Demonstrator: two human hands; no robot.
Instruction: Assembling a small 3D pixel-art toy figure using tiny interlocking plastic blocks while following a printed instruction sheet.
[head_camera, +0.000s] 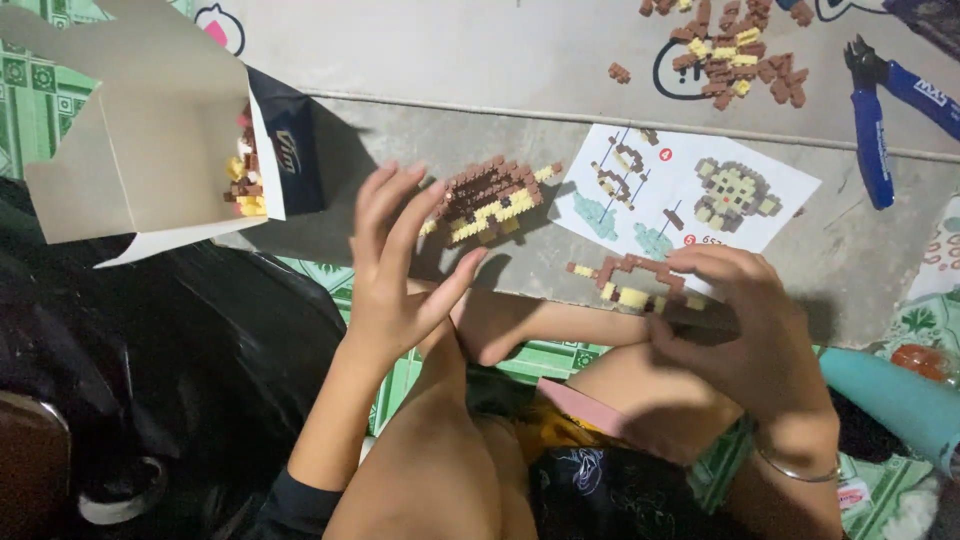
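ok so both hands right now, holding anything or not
left hand: open, fingers spread, holding nothing, next to the brown and yellow block build
right hand: closed on a smaller brick piece

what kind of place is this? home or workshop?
Likely a home floor, person sitting cross-legged: patterned green mat, a board laid flat as a work surface, toy bricks and a cardboard box. No bench in view.

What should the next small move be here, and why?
Probably close the left hand on the brown-and-yellow brick assembly. That hand is open beside it and holds nothing, while the right hand already grips a smaller brick section at the edge of the instruction sheet; the two pieces lie apart.
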